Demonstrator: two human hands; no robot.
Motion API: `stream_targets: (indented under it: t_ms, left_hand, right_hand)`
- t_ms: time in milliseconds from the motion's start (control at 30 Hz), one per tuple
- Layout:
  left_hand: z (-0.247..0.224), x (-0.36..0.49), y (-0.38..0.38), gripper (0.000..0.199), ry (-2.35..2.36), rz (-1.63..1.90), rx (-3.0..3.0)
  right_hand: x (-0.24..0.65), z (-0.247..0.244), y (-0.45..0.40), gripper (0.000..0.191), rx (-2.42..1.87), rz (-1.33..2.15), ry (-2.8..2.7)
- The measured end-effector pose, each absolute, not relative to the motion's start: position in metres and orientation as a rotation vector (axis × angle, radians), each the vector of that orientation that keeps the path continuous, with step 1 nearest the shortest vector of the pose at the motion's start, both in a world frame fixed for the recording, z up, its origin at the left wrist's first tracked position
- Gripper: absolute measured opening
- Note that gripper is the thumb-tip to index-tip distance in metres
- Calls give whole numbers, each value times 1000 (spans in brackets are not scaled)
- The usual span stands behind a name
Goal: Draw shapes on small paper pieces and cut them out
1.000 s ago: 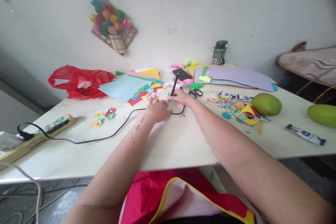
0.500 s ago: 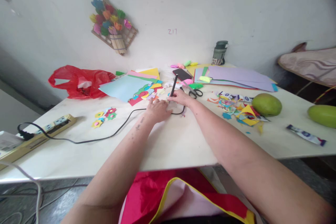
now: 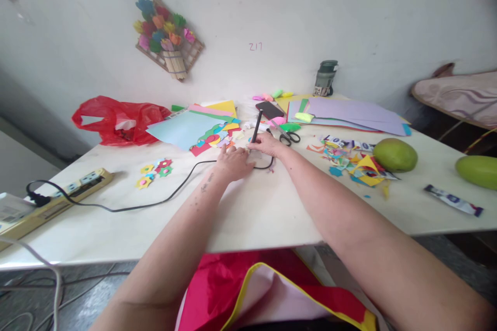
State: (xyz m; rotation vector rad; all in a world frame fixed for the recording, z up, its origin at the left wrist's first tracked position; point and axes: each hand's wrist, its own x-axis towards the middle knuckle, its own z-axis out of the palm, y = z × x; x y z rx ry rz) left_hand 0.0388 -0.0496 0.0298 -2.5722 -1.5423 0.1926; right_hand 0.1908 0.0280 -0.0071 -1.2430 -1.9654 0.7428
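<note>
My right hand [image 3: 266, 145] is closed round a black pen [image 3: 258, 125], its upper end tilted slightly away and its tip low, hidden by the fingers. Close beside it, my left hand [image 3: 235, 164] lies on the white table with its fingers spread and slightly bent. Whatever lies under the left fingertips is too small to make out. A black cord [image 3: 171, 197] runs along the table and passes by both hands. Just right of the right hand are black-handled scissors [image 3: 289, 138]. Small cut paper pieces [image 3: 217, 137] lie beyond the left hand.
Paper flowers [image 3: 155, 171] and a power strip [image 3: 77, 189] are on the left, near a red plastic bag [image 3: 120, 119]. Coloured sheets [image 3: 341, 114], a phone [image 3: 269, 110] and a bottle [image 3: 325, 78] stand farther back. Paper scraps [image 3: 365, 168], green fruit [image 3: 395, 155] and a tube [image 3: 453, 200] lie right.
</note>
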Motion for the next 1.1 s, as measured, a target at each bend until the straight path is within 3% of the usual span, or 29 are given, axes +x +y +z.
stream_targets:
  t_ms: [1100]
  left_hand:
    - [32, 39, -50, 54, -1544, 200, -2577]
  right_hand:
    - [188, -7, 28, 16, -1238, 726, -1960]
